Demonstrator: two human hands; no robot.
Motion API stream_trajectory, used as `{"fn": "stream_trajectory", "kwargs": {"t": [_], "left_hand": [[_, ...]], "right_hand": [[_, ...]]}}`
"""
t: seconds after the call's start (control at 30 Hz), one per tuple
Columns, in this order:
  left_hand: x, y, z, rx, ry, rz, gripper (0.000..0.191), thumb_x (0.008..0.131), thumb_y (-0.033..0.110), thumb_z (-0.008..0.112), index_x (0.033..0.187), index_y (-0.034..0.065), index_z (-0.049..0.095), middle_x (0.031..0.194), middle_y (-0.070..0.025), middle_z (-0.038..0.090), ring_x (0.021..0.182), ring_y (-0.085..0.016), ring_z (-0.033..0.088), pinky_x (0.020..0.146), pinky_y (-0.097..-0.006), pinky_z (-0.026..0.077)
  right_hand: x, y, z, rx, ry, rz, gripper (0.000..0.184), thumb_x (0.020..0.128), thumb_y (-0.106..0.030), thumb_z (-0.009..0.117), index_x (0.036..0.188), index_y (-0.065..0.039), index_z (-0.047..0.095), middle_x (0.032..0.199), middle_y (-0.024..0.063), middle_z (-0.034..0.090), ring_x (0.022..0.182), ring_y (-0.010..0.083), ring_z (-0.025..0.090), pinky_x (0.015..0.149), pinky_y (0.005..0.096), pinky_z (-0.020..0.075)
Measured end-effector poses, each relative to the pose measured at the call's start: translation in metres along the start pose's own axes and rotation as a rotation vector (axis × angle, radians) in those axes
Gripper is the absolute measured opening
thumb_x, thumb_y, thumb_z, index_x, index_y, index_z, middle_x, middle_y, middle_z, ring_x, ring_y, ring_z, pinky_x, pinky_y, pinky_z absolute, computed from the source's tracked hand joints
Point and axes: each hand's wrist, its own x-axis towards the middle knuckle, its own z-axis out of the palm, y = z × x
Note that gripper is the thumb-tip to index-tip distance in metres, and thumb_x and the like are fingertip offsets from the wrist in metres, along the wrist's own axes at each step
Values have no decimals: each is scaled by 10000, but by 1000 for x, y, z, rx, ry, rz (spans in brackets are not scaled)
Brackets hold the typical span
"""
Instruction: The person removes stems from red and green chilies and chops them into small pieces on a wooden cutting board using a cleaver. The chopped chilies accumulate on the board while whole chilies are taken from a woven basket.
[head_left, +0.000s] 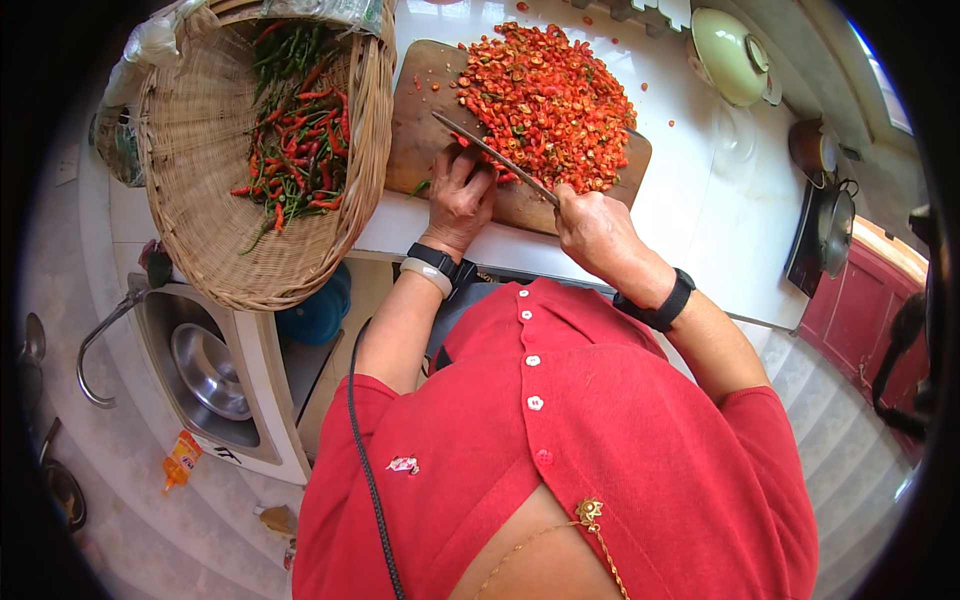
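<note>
My right hand (600, 229) grips the handle of a kitchen knife (499, 156), its blade slanting up and left across the wooden cutting board (424, 82). Just left of the blade, my left hand (461, 196) presses curled fingers down on a few whole red chillies (508, 178), which it mostly covers. A large heap of chopped red chillies (547, 105) lies beyond the knife and spills past the board's far edge. To the left, a woven bamboo basket (202, 150) holds whole red chillies (307, 150) and green chillies (292, 56).
The basket overhangs a sink (157, 315) with a metal bowl (210, 371) inside. A pale green lidded bowl (727, 56) stands at the back right of the white counter (675, 195). Farther right is a glass-lidded pot (836, 229). A dark cord (360, 435) hangs over my left side.
</note>
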Motion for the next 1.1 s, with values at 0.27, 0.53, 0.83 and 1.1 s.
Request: {"fn": "stream_trajectory", "kwargs": {"t": [0.27, 0.53, 0.83, 1.1], "left_hand": [[-2, -3, 0, 49, -27, -15, 186, 766, 54, 794, 943, 92, 750, 1144, -107, 636, 1078, -374, 584, 884, -456, 541], [-6, 6, -11, -79, -86, -38, 365, 767, 110, 830, 1103, 97, 687, 1248, -137, 565, 1181, -404, 523, 996, -523, 477], [-5, -3, -5, 23, -57, 52, 245, 786, 60, 794, 1021, 81, 732, 1231, -111, 617, 1169, -381, 558, 979, -479, 506], [-5, -2, -5, -13, -38, -11, 168, 797, 49, 753, 962, 79, 747, 1207, -107, 646, 1115, -383, 576, 911, -466, 525]], "right_hand": [[53, -12, 36, -89, 43, -14, 126, 863, -65, 567, 904, 34, 633, 755, 275, 702, 732, 434, 729, 654, 548, 574], [59, 2, 31, 41, 44, -12, 179, 915, -118, 567, 895, 37, 654, 772, 275, 697, 781, 468, 713, 703, 574, 557], [38, -3, 14, 1, 43, -3, 148, 923, -130, 558, 895, 1, 621, 717, 274, 666, 725, 487, 682, 662, 594, 529], [24, -11, 12, -21, -32, -1, 104, 908, -84, 573, 896, 19, 574, 695, 280, 651, 695, 480, 675, 625, 581, 522]]}}
